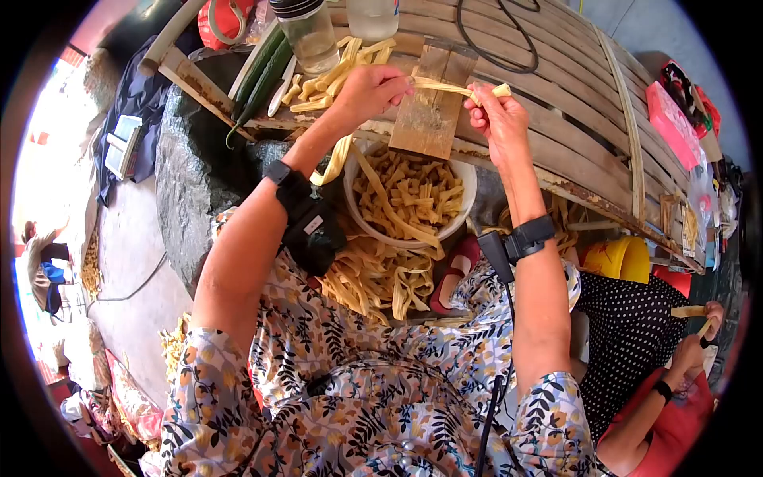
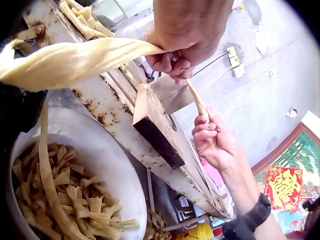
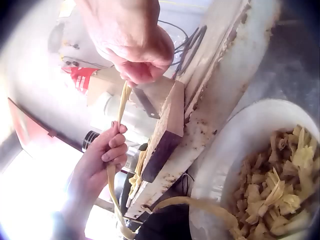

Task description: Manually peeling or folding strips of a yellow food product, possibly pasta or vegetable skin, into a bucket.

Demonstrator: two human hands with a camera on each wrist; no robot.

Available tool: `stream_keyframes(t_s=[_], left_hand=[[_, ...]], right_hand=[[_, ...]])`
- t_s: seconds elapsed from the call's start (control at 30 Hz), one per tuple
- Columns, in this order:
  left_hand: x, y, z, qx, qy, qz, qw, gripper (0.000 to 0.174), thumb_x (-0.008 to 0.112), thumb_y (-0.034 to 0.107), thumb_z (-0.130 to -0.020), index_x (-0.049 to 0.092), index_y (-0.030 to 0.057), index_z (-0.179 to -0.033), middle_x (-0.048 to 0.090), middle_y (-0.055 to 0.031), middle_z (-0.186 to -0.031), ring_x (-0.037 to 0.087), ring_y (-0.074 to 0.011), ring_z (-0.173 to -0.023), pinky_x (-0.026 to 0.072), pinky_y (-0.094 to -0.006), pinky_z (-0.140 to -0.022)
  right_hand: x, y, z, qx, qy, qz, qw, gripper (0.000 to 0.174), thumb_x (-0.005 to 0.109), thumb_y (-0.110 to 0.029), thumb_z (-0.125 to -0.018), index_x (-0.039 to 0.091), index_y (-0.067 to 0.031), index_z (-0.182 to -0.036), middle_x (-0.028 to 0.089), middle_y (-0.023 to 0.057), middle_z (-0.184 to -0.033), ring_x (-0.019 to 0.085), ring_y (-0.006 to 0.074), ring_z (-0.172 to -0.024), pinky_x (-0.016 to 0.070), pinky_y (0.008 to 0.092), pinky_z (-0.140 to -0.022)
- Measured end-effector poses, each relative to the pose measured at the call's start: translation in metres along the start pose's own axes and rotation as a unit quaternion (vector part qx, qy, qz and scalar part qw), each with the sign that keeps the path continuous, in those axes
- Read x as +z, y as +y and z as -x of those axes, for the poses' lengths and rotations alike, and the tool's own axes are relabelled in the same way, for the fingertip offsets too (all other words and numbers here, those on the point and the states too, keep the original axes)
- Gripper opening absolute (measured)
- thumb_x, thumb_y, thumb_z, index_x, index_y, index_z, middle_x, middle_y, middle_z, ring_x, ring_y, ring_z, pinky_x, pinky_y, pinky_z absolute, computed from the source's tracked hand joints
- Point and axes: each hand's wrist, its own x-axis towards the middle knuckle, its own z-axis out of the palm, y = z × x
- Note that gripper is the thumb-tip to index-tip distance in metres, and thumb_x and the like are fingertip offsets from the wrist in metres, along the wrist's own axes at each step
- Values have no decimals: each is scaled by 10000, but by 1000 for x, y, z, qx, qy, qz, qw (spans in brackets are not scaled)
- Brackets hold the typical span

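Observation:
Both hands hold one long pale yellow, pliable strip (image 1: 442, 86) stretched over a small wooden board (image 1: 425, 119). Its left part is pinched in my left hand (image 1: 370, 95), and the slack tail (image 2: 85, 59) hangs below that hand toward the bucket. My right hand (image 1: 502, 119) grips the other end, where a thicker piece pokes out above the fingers. Between the hands the strip looks narrow and twisted in the right wrist view. A metal blade (image 3: 146, 102) stands up at the board. Below is a white bucket (image 1: 470, 199) of short, knotted-looking yellow pieces (image 1: 409, 187).
Long strips (image 1: 373, 278) lie heaped below the bucket. On the slatted bench (image 1: 556, 119) are cut pieces (image 1: 342, 75), a jar (image 1: 308, 40), cucumbers (image 1: 262, 75) and a black cable (image 1: 509, 63). Another person (image 1: 664, 397) sits at the right, holding a strip.

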Motion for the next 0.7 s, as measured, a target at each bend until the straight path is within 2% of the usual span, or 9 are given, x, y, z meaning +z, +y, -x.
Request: stream_keyframes(t_s=[0.03,0.07,0.4,0.5,0.6,0.7], left_hand=[[1,-2,-4,1,12,-10,1000,227,515,202,-883,606,9,-807,445,54,-593,348,-27,-492,289,-174,-447],[2,-4,-8,2,24,-20,1000,226,515,200,-882,606,10,-800,444,54,-592,349,-27,-491,290,-175,-446],[1,-15,-22,19,64,-13,998,200,533,174,-865,602,19,-761,447,51,-579,366,-25,-509,303,-184,-453],[9,-37,-27,81,100,-8,992,185,555,147,-821,616,0,-726,511,16,-552,431,-58,-499,355,-222,-466],[6,-48,-21,60,163,-113,978,175,551,128,-819,620,-5,-728,526,10,-571,436,-56,-492,352,-214,-453],[-11,-29,-6,-4,93,-6,996,172,562,134,-817,630,-1,-736,534,5,-585,433,-55,-487,349,-204,-443]], right_hand=[[1,2,-4,-2,6,-14,1000,140,613,-134,-815,603,3,-844,580,54,-681,461,49,-492,389,165,-437],[3,2,-6,7,16,4,1000,185,619,-146,-819,587,19,-896,567,50,-722,447,52,-541,387,168,-471],[11,11,-27,-28,42,9,999,152,617,-134,-813,601,8,-865,578,47,-692,468,52,-527,392,169,-458],[7,28,-29,-41,54,64,996,155,616,-130,-808,601,12,-868,580,46,-670,473,50,-516,391,172,-453],[4,30,-20,-69,87,169,979,172,613,-147,-809,607,16,-863,590,37,-668,484,45,-514,395,175,-454],[5,12,9,-37,62,200,977,215,632,-178,-795,627,37,-784,601,61,-625,510,77,-482,394,197,-437]])
